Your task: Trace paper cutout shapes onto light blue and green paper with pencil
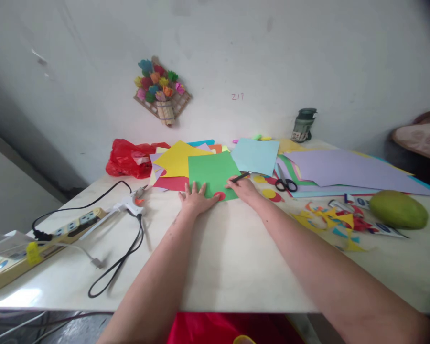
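A green sheet of paper [213,169] lies on the table in front of me. My left hand [195,200] rests flat with fingers spread over its lower left corner and near edge, the thumb reaching a small red paper circle [220,195] at the near edge. At the lower right of the sheet, my right hand [244,188] is closed around a black pen [241,176], tilted with its upper end to the right. The pen's tip is hidden by the fingers. Just right of that hand lie yellow and red paper circles [269,193].
Black-handled scissors [286,185], lilac sheets [354,167], paper scraps [326,220], glue tubes [385,230] and a green fruit [397,209] lie to the right. Leftward are a glue gun [131,204] with its cord, a power strip [69,229] and a red plastic bag [123,160]. A bottle [303,125] stands behind.
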`<state>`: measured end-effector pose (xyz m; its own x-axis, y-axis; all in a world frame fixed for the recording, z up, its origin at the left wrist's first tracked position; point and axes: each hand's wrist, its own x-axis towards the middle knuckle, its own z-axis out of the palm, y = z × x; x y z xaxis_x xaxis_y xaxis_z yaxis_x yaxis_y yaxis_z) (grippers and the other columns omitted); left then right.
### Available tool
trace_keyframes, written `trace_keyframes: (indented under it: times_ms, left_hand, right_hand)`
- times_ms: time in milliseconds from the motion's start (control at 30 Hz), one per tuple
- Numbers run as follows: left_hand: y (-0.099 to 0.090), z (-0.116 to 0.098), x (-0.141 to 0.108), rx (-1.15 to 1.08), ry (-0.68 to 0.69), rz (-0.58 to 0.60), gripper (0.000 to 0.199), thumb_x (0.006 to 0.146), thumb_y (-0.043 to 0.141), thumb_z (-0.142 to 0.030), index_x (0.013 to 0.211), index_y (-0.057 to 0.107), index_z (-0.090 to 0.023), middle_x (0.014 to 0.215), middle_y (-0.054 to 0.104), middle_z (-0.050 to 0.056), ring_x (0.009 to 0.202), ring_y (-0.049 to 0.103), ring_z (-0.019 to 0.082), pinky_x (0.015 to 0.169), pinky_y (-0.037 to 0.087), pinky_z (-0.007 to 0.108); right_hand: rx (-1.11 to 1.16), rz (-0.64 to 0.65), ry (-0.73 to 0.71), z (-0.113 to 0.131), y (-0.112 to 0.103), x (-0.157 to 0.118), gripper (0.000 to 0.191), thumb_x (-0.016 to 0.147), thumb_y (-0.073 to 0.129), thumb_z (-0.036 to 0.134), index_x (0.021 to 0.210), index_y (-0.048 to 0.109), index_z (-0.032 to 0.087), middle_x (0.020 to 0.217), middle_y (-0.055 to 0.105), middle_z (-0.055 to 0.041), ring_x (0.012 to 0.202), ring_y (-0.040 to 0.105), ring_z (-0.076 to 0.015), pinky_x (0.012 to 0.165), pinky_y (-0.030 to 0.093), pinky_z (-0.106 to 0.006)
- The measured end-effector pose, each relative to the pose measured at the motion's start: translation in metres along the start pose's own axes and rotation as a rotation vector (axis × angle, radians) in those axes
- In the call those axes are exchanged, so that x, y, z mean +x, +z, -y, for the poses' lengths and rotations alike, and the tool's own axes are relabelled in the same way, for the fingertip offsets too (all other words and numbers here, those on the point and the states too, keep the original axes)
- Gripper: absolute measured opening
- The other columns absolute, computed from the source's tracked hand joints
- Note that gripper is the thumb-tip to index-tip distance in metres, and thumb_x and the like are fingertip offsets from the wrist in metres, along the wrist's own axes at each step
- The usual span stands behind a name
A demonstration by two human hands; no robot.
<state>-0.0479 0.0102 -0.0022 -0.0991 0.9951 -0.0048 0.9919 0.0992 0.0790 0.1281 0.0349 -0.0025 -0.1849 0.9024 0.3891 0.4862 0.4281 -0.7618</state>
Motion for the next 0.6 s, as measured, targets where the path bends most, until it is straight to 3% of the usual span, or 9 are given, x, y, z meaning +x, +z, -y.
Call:
trace_keyframes:
  times_ms: [200,367,600]
  left_hand:
    - [0.0,0.0,0.001,0.016,-0.002,-0.002,0.077,0.06,0.026,-0.073,0.127,0.018,-0.036,0.137,0.008,-0.002,0.12,-0.013,0.03,0.09,-0.002,0.059]
    - [0.001,0.0,0.003,0.017,-0.003,0.008,0.077,0.061,0.026,-0.073,0.128,0.016,-0.036,0.137,0.006,-0.002,0.119,-0.016,0.029,0.09,-0.001,0.059]
    - [-0.001,0.003,0.007,0.008,-0.003,0.033,0.076,0.061,0.029,-0.071,0.127,0.016,-0.037,0.137,0.005,-0.004,0.118,-0.017,0.03,0.089,-0.001,0.06]
  right_hand:
    - [0.281,-0.031,-0.03,0.007,0.009,-0.003,0.017,0.075,0.043,0.032,0.082,0.051,0.019,0.077,0.064,-0.0036,0.078,0.059,-0.0129,0.072,0.045,-0.028]
    - [0.555,0.024,0.141,0.012,0.012,-0.002,0.017,0.073,0.047,0.031,0.08,0.05,0.016,0.071,0.063,-0.0044,0.071,0.06,-0.0131,0.074,0.046,-0.031]
    - [0.624,0.008,0.19,0.017,0.007,-0.004,0.017,0.073,0.049,0.032,0.077,0.052,0.015,0.068,0.063,-0.0049,0.067,0.061,-0.0131,0.072,0.048,-0.03]
